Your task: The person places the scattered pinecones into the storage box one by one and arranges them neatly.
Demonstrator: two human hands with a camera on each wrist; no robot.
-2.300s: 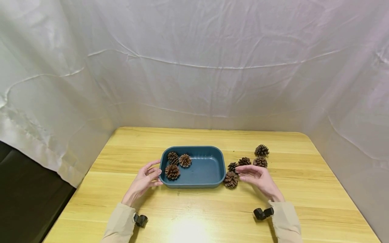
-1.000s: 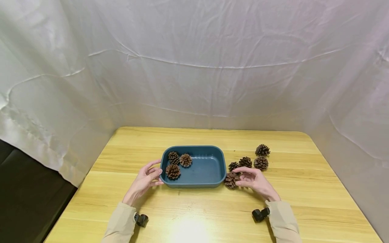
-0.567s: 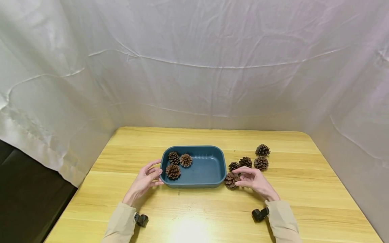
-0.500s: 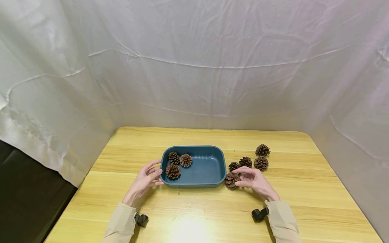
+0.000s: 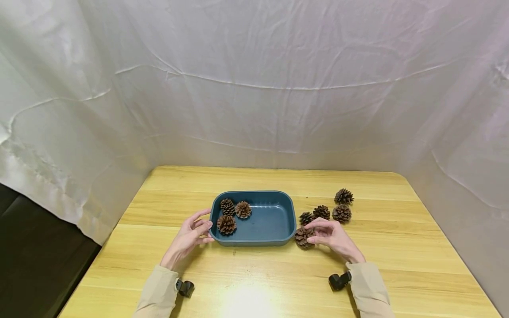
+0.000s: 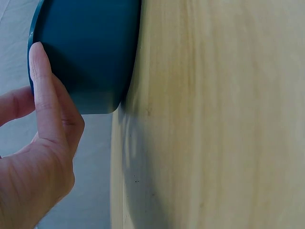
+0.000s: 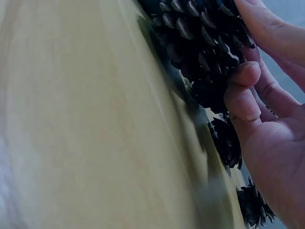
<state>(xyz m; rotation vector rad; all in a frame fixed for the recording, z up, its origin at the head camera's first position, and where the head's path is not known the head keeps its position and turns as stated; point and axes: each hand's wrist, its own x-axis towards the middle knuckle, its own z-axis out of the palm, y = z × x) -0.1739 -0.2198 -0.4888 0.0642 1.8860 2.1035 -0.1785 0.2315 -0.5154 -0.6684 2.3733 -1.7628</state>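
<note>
A dark blue rectangular tray (image 5: 264, 223) sits mid-table in the head view, with three brown pine cones (image 5: 226, 225) at its left end. Against its left end wall my left hand (image 5: 188, 237) rests, fingers touching the outside. That contact also shows in the left wrist view, where a digit of the hand (image 6: 45, 129) lies along the wall. Just right of the tray, my right hand (image 5: 333, 238) pinches a large pine cone (image 5: 304, 238) between thumb and fingers. Close up, the right wrist view shows this cone (image 7: 200, 43) at the fingertips; whether it touches the table cannot be told.
Several other pine cones lie right of the tray, among them a small dark one (image 5: 305, 218), one beside it (image 5: 321, 212), and two farther right, the upper one (image 5: 343, 196) at the back. A pale curtain (image 5: 254, 88) encloses the wooden table (image 5: 254, 269).
My right hand has come left and slightly down from among the cones onto the large one. That cone has since shifted a little away from the tray. The left hand stays still.
</note>
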